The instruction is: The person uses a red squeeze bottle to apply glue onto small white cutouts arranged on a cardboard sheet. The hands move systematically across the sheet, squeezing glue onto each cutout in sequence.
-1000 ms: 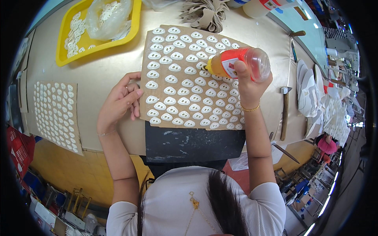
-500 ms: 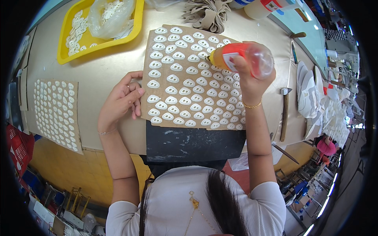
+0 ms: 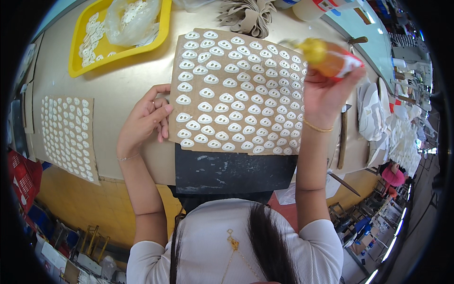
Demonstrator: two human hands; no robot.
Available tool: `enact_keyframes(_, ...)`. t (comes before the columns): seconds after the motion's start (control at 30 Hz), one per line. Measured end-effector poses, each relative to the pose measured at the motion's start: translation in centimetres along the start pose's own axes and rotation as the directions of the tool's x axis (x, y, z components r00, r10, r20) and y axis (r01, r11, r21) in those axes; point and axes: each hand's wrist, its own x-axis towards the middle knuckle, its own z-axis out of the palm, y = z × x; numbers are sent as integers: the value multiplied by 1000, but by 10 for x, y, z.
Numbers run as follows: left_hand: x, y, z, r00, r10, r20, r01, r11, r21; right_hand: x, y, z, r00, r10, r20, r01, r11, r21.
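Note:
A brown cardboard sheet [image 3: 194,90] lies in front of me, partly over a black board [image 3: 231,173]. Rows of small white rounded-triangular pieces [image 3: 205,106], each with two holes, cover it. At its left edge, my left hand [image 3: 150,113] is closed on the cardboard, thumb at the rim and fingers curled. My right hand [image 3: 325,97] grips a squeeze bottle [image 3: 333,60] of amber liquid with a yellow cap and red label. The bottle is tilted, blurred by motion, and held above the sheet's right edge, its nozzle pointing left.
Left of me lies another cardboard sheet [image 3: 95,163] with similar pieces. A yellow tray [image 3: 165,28] at the back left holds loose pieces and a plastic bag [image 3: 116,28]. Beige cut pieces [image 3: 250,16] are bunched at the back. On the right are a hammer [image 3: 342,142] and white shoe parts [image 3: 368,116].
My right hand has moved right with the bottle, taking the nozzle from over the white pieces toward the sheet's right edge. My left hand stays at the left edge.

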Motion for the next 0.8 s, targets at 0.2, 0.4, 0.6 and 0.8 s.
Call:
enact_keyframes(0.2,0,2,0,1000,-10,26,11,1000,-15,29,-59,-5,906,240,349,-412,694,590)
enact_keyframes(0.4,-1,4,2,1000,-6,9,6,1000,7,-15,-31,-9,994,-98,57,111,946,-305)
enact_keyframes(0.6,-1,4,2,1000,3,5,-3,1000,11,-33,9,-3,917,23,398,280,674,-684)
enact_keyframes(0.8,0,3,1,1000,13,10,-13,1000,3,-35,19,10,895,78,440,324,565,-759)
